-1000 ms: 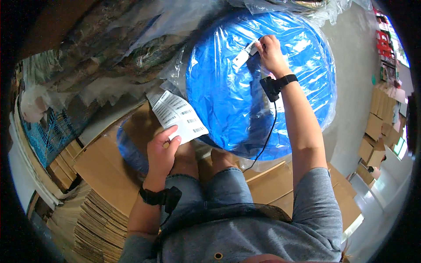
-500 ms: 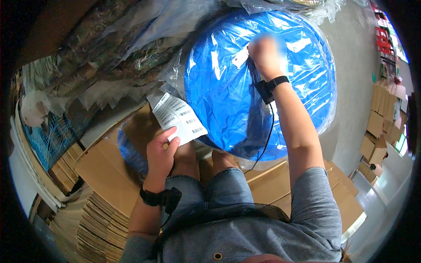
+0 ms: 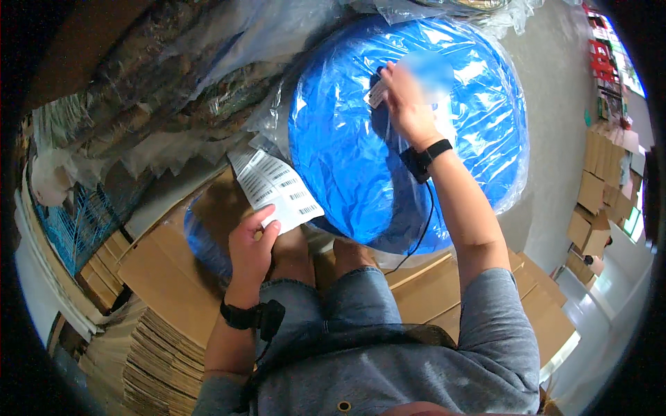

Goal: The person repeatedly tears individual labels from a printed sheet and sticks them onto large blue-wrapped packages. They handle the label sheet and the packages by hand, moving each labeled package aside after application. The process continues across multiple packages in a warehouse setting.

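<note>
A label sheet [image 3: 281, 188] is pinched at its edge by the left hand [image 3: 251, 241], seemingly so its print shows, while a tag [image 3: 376, 95] on the blue bundle [image 3: 340, 170] is touched by the right hand [image 3: 408, 107], whose grip cannot be told.

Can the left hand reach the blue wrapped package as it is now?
Probably yes: the left hand is near the blue wrapped package, though it holds a label sheet between them.

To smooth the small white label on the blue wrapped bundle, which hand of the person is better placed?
Probably the right hand: its fingers are beside the small white label on the blue bundle. The left hand is farther away and holds the sheet of labels.
</note>
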Demonstrator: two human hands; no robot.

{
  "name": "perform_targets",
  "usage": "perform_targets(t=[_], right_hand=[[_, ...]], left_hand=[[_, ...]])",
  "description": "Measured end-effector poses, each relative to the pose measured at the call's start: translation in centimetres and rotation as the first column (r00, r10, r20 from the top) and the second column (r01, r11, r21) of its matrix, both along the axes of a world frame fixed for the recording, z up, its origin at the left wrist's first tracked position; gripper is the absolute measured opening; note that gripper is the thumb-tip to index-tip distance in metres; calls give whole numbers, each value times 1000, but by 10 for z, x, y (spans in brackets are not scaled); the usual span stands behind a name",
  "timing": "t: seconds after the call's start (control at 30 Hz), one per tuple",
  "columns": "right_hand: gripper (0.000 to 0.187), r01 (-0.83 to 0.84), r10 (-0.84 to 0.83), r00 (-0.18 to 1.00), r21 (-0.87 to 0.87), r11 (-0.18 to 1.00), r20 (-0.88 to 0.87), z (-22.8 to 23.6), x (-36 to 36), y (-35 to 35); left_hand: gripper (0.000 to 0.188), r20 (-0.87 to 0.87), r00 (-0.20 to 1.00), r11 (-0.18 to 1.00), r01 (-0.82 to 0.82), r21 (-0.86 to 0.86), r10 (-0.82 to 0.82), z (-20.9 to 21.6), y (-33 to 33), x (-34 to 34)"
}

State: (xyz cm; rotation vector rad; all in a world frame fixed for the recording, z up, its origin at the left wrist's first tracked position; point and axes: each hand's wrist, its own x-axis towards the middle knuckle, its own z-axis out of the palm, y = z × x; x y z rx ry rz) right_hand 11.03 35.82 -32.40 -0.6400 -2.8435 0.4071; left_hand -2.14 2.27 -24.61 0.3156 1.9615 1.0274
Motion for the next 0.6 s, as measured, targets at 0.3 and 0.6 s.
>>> perform_targets(t=[0.3, 0.6], right_hand=[[86, 224, -252, 949, 159, 962, 191, -10, 12, -7], [87, 337, -373, 900, 180, 924, 228, -12, 11, -13]], left_hand=[[28, 18, 1000, 1000, 4, -3, -3, 6, 5, 0], [28, 10, 1000, 1000, 1, 15, -1, 4, 3, -1]])
